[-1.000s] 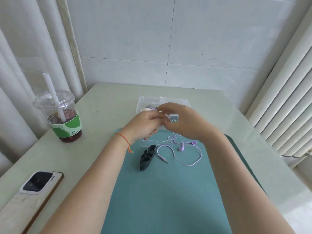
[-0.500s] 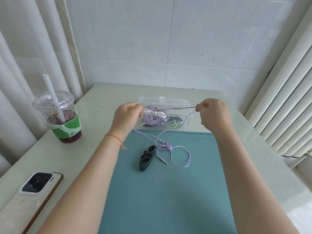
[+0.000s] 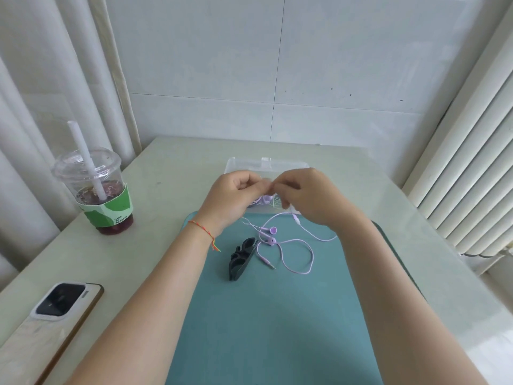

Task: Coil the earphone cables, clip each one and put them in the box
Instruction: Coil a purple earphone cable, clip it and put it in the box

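Observation:
A lilac earphone cable (image 3: 298, 252) lies loose on the teal mat (image 3: 272, 323), with its two buds (image 3: 271, 235) and its plug near the mat's far edge. My left hand (image 3: 233, 200) and my right hand (image 3: 308, 197) meet above the mat's far edge, fingertips together, each pinching the cable. One strand runs from my right hand down to the mat. Black cable clips (image 3: 241, 258) lie left of the loop. The clear plastic box (image 3: 268, 163) stands behind my hands; coiled earphones inside it are mostly hidden.
An iced drink cup (image 3: 97, 190) with a straw stands at the left of the pale table. A phone (image 3: 47, 326) lies face down near the front left edge. A tiled wall rises behind the table; a radiator stands to the right.
My hands were spread apart with the cable stretched between them half a second ago. They have come back together in front of the box, and the loop on the mat has shifted right.

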`<action>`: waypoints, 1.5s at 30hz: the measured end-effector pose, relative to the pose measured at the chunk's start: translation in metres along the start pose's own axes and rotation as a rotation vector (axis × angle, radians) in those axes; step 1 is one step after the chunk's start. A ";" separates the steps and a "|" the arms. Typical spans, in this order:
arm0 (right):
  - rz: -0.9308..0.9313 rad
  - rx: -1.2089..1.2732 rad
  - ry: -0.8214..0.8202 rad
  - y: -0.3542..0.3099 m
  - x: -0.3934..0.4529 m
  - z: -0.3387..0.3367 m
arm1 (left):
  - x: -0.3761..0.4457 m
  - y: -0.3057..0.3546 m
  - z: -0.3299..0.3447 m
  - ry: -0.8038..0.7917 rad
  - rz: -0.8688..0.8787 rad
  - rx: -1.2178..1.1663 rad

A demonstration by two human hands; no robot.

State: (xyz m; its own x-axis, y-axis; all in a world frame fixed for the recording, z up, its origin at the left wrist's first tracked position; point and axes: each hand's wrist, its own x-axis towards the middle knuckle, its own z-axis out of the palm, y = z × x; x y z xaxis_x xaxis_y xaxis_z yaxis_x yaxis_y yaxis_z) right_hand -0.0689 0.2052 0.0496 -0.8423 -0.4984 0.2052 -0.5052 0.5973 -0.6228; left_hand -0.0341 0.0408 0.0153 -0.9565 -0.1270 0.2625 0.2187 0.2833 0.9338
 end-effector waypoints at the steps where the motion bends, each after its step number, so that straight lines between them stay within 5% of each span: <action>1: 0.027 0.044 0.074 0.002 0.001 -0.002 | 0.000 -0.001 -0.001 0.003 -0.018 -0.002; 5: 0.179 0.208 0.450 0.015 0.005 -0.014 | 0.003 -0.007 -0.007 0.011 -0.063 -0.125; 7: 0.246 0.166 0.497 0.022 0.005 -0.018 | 0.004 -0.007 -0.010 0.032 -0.079 -0.193; 12: 0.240 -0.176 0.173 0.025 0.005 -0.012 | 0.002 -0.006 -0.010 -0.014 -0.154 0.026; 17: -0.020 0.037 0.056 0.009 0.001 0.003 | -0.002 -0.003 -0.004 -0.145 -0.201 0.079; 21: 0.022 0.081 -0.114 0.002 -0.002 0.008 | -0.003 -0.002 -0.004 -0.193 -0.195 0.047; 26: 0.139 0.280 -0.086 0.012 0.002 0.002 | -0.002 -0.005 -0.007 -0.190 -0.198 0.002; 31: 0.198 0.441 0.119 0.017 0.007 0.006 | -0.004 -0.003 -0.003 -0.364 -0.285 -0.241; 38: 0.163 0.461 0.144 0.015 0.007 0.008 | -0.006 -0.002 -0.002 -0.511 -0.317 -0.379; 45: 0.230 0.703 0.053 0.013 0.004 0.015 | -0.005 0.002 -0.001 -0.547 -0.271 -0.804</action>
State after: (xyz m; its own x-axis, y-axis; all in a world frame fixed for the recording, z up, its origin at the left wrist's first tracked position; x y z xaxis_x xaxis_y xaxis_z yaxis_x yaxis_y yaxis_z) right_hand -0.0761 0.2014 0.0307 -0.9294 -0.3673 0.0368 -0.0908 0.1308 -0.9872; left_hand -0.0291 0.0412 0.0160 -0.9064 0.4184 0.0581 -0.1468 -0.4411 0.8853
